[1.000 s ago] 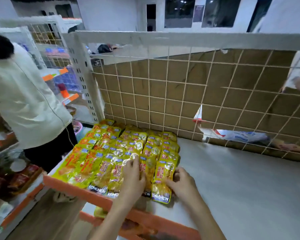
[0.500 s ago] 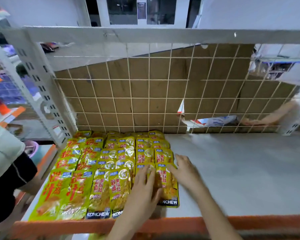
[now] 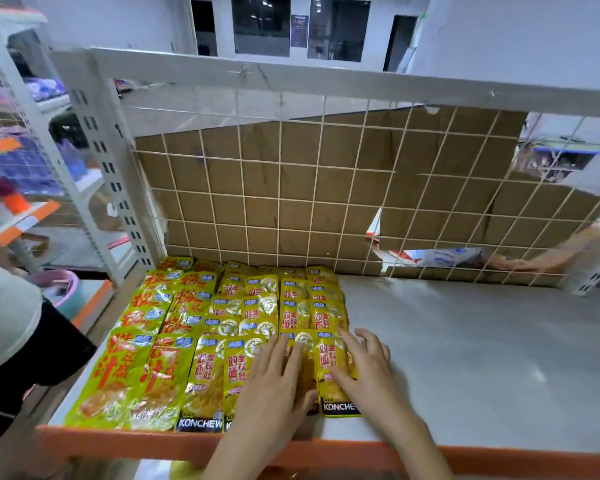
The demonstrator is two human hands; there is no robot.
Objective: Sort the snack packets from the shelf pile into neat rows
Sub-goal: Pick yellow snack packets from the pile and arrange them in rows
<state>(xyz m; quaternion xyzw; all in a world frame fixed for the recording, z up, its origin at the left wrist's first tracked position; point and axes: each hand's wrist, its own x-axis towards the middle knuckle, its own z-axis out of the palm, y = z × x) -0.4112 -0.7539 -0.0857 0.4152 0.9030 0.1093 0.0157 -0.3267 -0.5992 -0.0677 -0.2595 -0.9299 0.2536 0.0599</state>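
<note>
Here my right hand (image 3: 364,368) lies flat, fingers spread, on the rightmost front snack packet (image 3: 336,375), whose long axis runs away from me on the shelf (image 3: 482,358). My left hand (image 3: 274,386) presses, fingers straight, on the packet just left, so the right one sits nearer the row's loose edge.

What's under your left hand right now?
The left hand lies flat on yellow snack packets in the front row, near the right hand. The packet parts beneath the palm are hidden.

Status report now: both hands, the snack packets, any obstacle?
Left hand open, flat on front yellow foil snack packets. Right hand open, pressing the rightmost front packet. Packets in neat rows. Grey shelf board beside them, nothing blocking.
</note>
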